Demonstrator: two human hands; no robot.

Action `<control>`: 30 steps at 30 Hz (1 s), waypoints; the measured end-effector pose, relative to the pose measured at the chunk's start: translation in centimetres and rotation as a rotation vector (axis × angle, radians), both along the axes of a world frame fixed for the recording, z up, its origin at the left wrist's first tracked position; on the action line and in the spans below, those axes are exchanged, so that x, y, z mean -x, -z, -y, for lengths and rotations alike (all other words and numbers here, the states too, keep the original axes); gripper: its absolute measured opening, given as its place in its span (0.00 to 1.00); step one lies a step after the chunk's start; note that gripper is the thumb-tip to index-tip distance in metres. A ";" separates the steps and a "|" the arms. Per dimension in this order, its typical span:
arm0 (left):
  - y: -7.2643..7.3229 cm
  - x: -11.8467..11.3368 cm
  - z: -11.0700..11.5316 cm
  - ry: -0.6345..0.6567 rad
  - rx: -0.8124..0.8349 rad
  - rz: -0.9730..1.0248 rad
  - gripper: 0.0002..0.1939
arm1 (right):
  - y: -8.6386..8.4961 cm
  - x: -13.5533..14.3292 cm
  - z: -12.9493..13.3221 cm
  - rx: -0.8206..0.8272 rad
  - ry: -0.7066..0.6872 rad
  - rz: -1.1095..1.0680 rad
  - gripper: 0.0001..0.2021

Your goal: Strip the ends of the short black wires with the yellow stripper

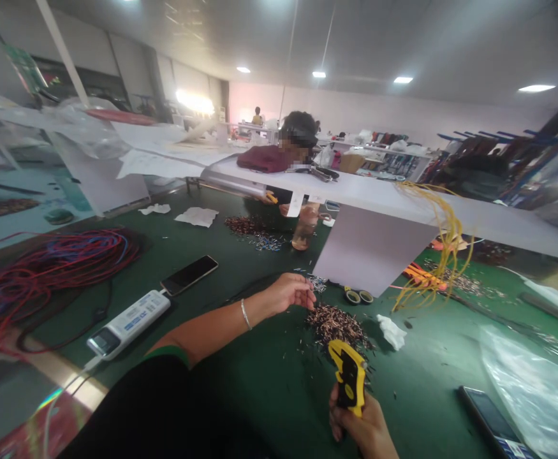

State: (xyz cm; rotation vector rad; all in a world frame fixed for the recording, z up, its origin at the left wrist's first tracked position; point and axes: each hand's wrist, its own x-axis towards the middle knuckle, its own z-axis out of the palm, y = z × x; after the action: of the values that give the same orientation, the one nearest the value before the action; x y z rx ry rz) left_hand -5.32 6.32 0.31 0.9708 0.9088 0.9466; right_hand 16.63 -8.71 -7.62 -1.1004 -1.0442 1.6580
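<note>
My right hand [355, 424] is wrapped round a yellow and black hand tool [348, 376], whose head points up and away from me over the green table [279, 370]. My left hand [292, 293], with a bracelet at its wrist, hovers by the far left edge of a pile of small copper-coloured pieces [338, 326]. Its fingers are curled together; whatever they may hold is too small to make out. Just beyond that hand lie small blue and silver bits [317, 283].
A power bank [130, 324], a phone [190, 275] and coiled red and blue wires [63, 261] are on the left. Ahead stands a white shelf [377, 242] with yellow wires [446, 248] hanging down. Behind it leans a person [264, 158]. Plastic film [532, 389] lies right.
</note>
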 end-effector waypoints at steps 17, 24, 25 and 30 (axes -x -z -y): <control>-1.1 -1.9 4.0 0.375 -0.514 -0.495 0.17 | -0.8 -0.1 -0.4 0.066 -0.052 -0.059 0.13; -0.1 -2.0 3.8 0.530 -0.297 -0.351 0.05 | -1.6 -0.2 -0.4 0.095 -0.023 -0.042 0.13; -0.2 -2.0 3.8 0.530 -0.303 -0.349 0.05 | -1.6 -0.2 -0.4 0.094 -0.025 -0.042 0.13; 0.0 -2.0 3.7 0.483 -0.314 -0.336 0.04 | -1.4 -0.3 -0.6 0.096 -0.039 -0.001 0.13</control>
State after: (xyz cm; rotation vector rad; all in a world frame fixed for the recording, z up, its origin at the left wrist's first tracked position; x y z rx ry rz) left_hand -3.33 2.57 0.36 1.5697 0.7563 0.5253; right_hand 16.97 -8.11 -6.22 -1.1474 -0.9996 1.7551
